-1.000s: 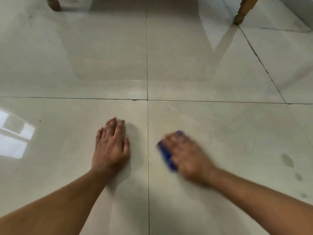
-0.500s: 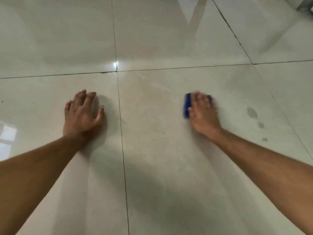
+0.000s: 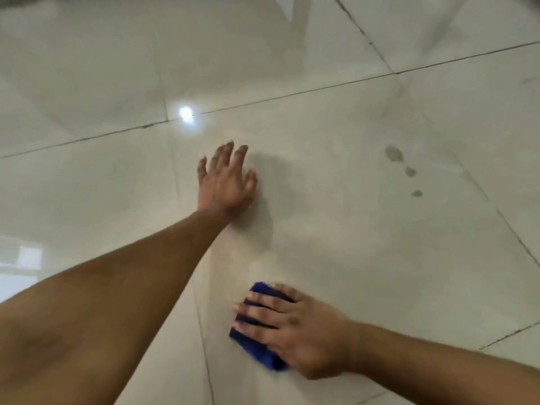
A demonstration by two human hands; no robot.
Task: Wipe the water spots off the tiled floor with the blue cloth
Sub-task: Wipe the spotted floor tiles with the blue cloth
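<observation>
Pale grey glossy tiles make up the floor (image 3: 336, 229) across the whole view, split by thin dark grout lines (image 3: 292, 93) that run at a slant. We see a bright round light reflection (image 3: 185, 112) near one grout crossing and a paler window-like glare (image 3: 22, 258) at the far left edge. Three dark water spots (image 3: 394, 153) sit in a short row on the tile to the upper right, well apart from both hands, largest one farthest up. Faint smeary streaks show on the tile around them.

Our left hand (image 3: 226, 182) lies flat on the tile, fingers straight and spread, grasping nothing, forearm stretched out from the lower left. Our right hand (image 3: 298, 331) is lower, near the bottom centre, pressing down on the blue cloth (image 3: 257, 346); fingers lie extended over the top of it, slightly blurred. The cloth is a folded wad flat on the floor, just right of a grout line, its blue edge poking out past the fingertips and below the hand.
</observation>
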